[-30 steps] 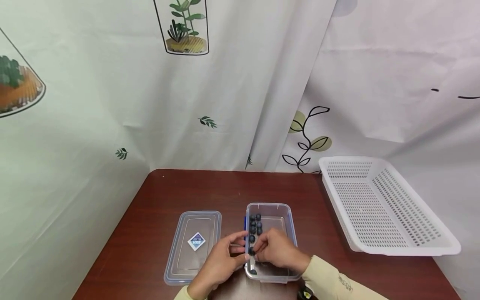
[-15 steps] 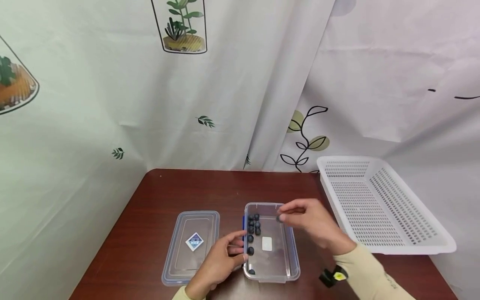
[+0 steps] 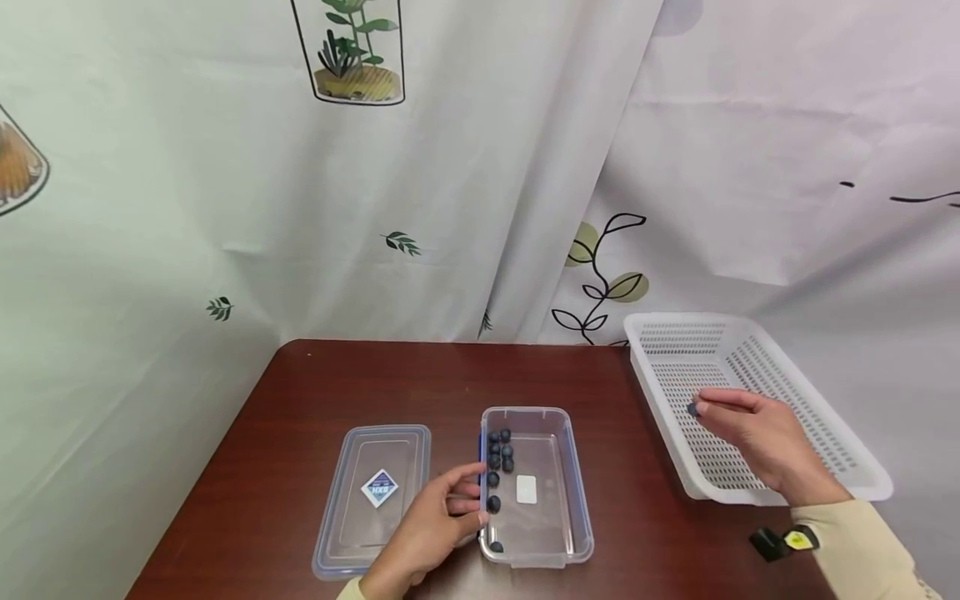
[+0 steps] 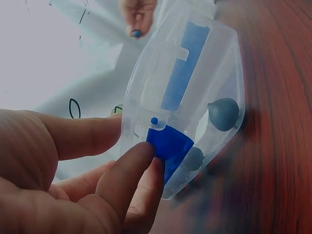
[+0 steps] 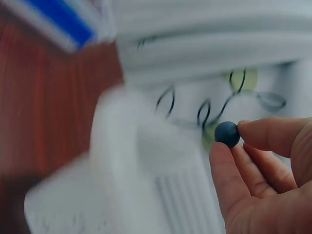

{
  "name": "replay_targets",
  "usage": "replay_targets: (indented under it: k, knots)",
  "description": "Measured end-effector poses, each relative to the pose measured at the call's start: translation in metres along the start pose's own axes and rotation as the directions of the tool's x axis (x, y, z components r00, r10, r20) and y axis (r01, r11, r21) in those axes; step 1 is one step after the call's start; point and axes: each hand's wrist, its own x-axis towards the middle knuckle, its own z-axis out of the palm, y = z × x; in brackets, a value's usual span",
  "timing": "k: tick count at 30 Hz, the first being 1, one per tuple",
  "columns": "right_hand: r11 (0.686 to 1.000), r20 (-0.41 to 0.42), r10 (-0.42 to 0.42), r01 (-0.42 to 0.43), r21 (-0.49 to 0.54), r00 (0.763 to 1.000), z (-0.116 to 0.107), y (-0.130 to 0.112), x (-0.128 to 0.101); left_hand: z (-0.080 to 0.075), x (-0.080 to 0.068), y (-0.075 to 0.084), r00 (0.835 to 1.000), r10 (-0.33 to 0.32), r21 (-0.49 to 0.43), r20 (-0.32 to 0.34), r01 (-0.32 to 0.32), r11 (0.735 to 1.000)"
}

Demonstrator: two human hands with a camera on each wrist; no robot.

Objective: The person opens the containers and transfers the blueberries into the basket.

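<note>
A clear plastic box with blue clips stands on the dark wooden table, with several dark blueberries along its left side. My left hand rests against the box's left wall, fingers on the blue clip. My right hand is over the white perforated basket and pinches one blueberry between thumb and forefinger; the right wrist view shows that blueberry at the fingertips.
The box's clear lid with a diamond label lies flat to the left of the box. A small white tag lies in the box. A printed curtain hangs behind the table. The basket overhangs the table's right edge.
My right hand has left the box with one blueberry and moved right, to above the white basket. My left hand has stayed at the box's left wall.
</note>
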Motion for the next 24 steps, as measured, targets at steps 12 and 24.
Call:
replay_targets:
  k: [12, 24]
  knots:
    - [0.998, -0.012, 0.053, -0.052, 0.028, 0.999, -0.028, 0.012, 0.003, -0.002, 0.002, -0.001, 1.000, -0.003, -0.038, 0.021, 0.004, 0.999]
    - [0.998, 0.172, -0.034, 0.024, 0.065, 0.985, 0.046, -0.016, -0.013, -0.003, 0.002, 0.001, 1.000, -0.007, -0.044, 0.019, 0.008, 0.999]
